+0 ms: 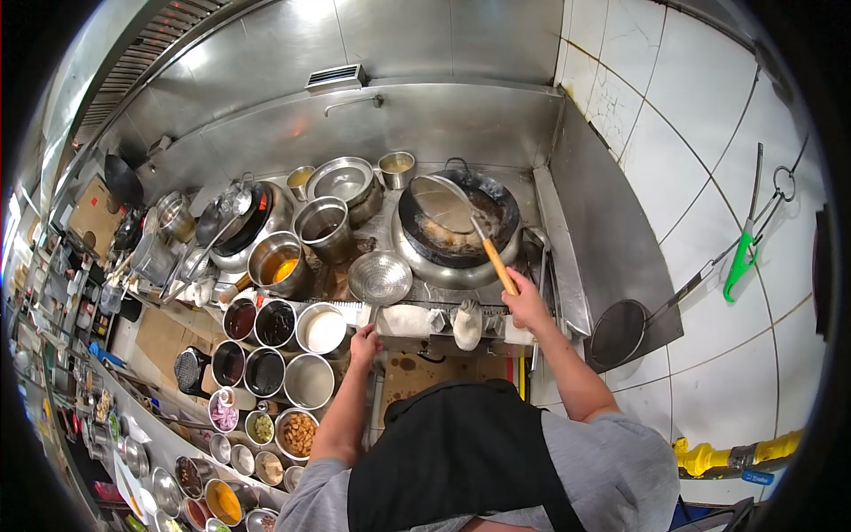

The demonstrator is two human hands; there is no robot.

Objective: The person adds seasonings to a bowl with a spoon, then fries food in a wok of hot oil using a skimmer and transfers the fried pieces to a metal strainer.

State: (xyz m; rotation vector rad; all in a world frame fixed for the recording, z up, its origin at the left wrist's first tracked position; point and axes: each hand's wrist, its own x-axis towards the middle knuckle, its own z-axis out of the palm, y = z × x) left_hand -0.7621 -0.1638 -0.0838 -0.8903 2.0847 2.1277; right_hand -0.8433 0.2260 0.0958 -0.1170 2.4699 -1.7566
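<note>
The right hand point(528, 306) is closed around the wooden handle point(500, 269) of a mesh skimmer point(441, 207), whose round head is tilted over the large wok point(509, 204). Gripping well back along the handle seems meant to keep the fingers away from the heat. The mesh overlaps the left part of the wok from above; whether its lower edge touches the dark liquid and pale food point(452, 236) inside is hard to tell.

The left hand point(363, 344) is closed around the handle end of a perforated ladle point(379, 277). Its bowl lies to the wok's lower left, just beside the rounded metal base, probably held there to be close to the mesh. Whether the bowl rests on something or is held up, I cannot tell.

Further left of the wok, steel pots crowd together, one with orange liquid point(284, 269), within easy reach by the look of it. Beyond them is a second wok point(232, 222) with a ladle lying across it. Folded white cloth point(403, 319) lies in front of the large wok, perhaps for hot rims. To its right, another strainer point(618, 332) hangs by the tiled wall point(709, 204), out of the way.
</note>
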